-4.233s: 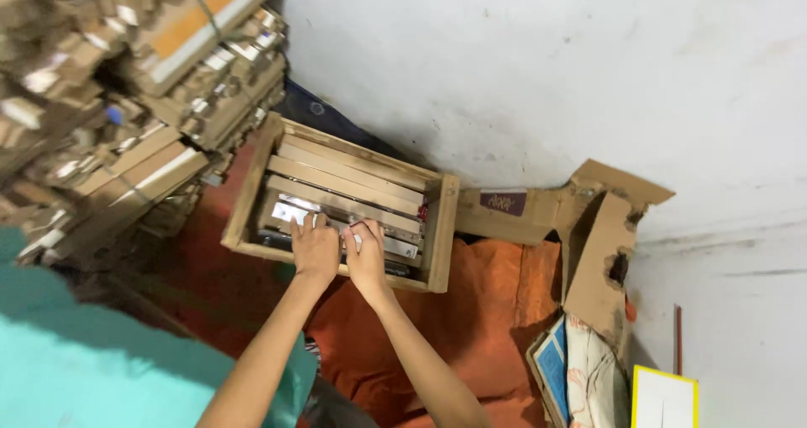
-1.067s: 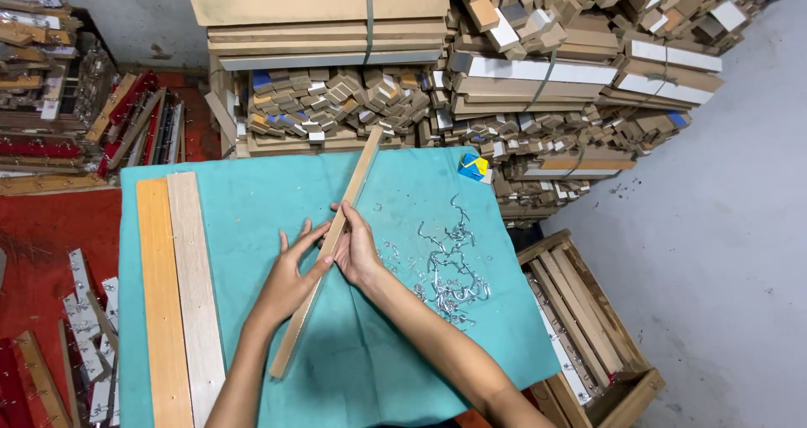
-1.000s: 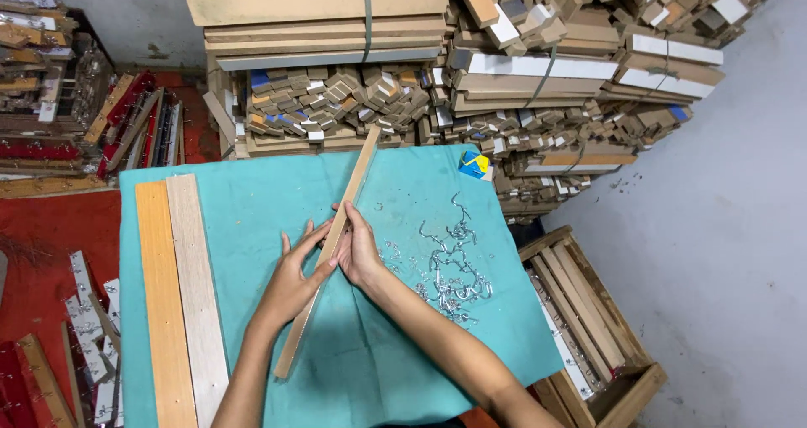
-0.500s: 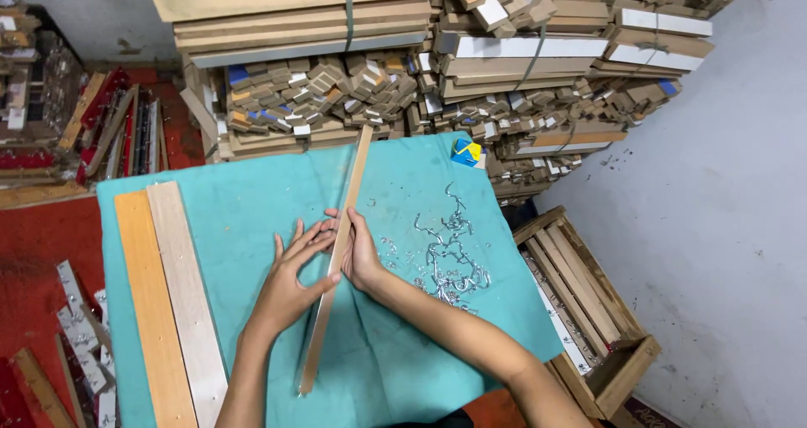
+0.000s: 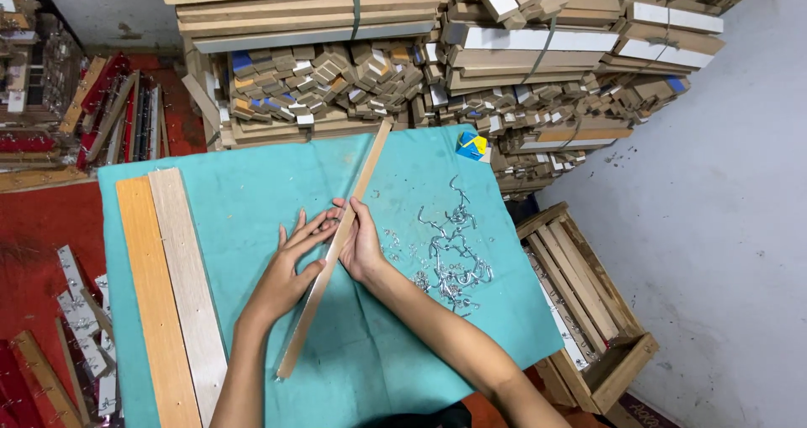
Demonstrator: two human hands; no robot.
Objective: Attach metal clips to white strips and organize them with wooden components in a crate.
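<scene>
A long thin wooden strip [image 5: 336,243] lies diagonally on a teal cloth [image 5: 252,192], running from the lower left up toward the stacked wood. My left hand [image 5: 290,268] rests flat with fingers spread against the strip's left side. My right hand [image 5: 361,241] grips the strip from the right near its middle. A pile of small shiny metal hooks [image 5: 450,251] lies just right of my right hand.
Two flat boards, one orange [image 5: 155,310] and one pale [image 5: 189,285], lie along the cloth's left side. Bundled wood pieces [image 5: 403,66] are stacked behind. A wooden crate [image 5: 588,302] with slats stands at the right. More strips [image 5: 80,335] lie on the red floor at left.
Earlier both hands were reaching into the wooden crate. Since then the strip has come onto the teal cloth, and over the last second it has shifted slightly under both hands.
</scene>
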